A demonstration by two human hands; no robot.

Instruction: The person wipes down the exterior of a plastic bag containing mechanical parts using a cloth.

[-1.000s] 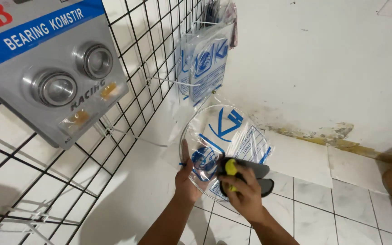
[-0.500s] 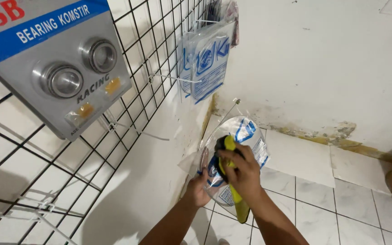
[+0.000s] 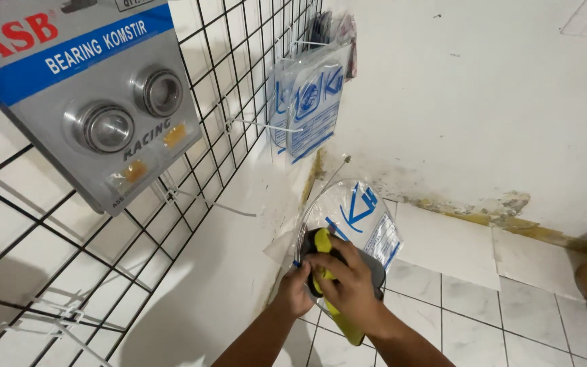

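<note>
Head view: the right hand [image 3: 349, 285] is closed around a yellow-and-black tool [image 3: 326, 272], pressing its head against the top edge of a clear packet [image 3: 356, 216] with blue print. The left hand [image 3: 297, 291] pinches the packet's near corner, fingers closed, steadying it low beside the white wall [image 3: 484, 95], above the tiled floor [image 3: 470, 299].

The step in hand looks like fastening the packet's top. More packets [image 3: 310, 109] hang on the wire grid [image 3: 225, 81], beside a bearing card [image 3: 96, 102].

Next, the tool likely needs a firm squeeze with the packet's edge held flat.
</note>
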